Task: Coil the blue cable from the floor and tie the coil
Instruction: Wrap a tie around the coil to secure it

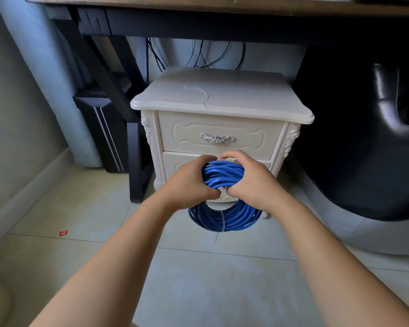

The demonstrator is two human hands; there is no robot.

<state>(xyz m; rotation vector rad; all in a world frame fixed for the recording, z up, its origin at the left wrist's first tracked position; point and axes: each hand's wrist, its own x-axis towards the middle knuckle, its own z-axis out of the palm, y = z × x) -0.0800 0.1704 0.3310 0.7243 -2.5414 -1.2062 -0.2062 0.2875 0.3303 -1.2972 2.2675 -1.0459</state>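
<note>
Left hand (189, 182) and right hand (253, 180), fingers (232, 155) curled, grip the top of the coiled blue round cable (232, 219). The coil is upright over the pale tiled floor (198, 279), with a thin white tie (222, 221) round its lower arc. Just behind: cream carved wooden nightstand (220, 97), both drawers closed, contents hidden.

- Soft, pale daylight fills the room, and nothing glares.
- The top of the white cabinet (222, 95) is the brightest spot and shines a little.
- Under the desk (198, 20), on the far right, it is almost black.
- The black chair (364, 138) has small white shiny spots.
- The blue cable (222, 173), left hand (189, 185) and right hand (255, 182) look sharp.
- Straight lines bend near the edges, and the near arms look stretched.
</note>
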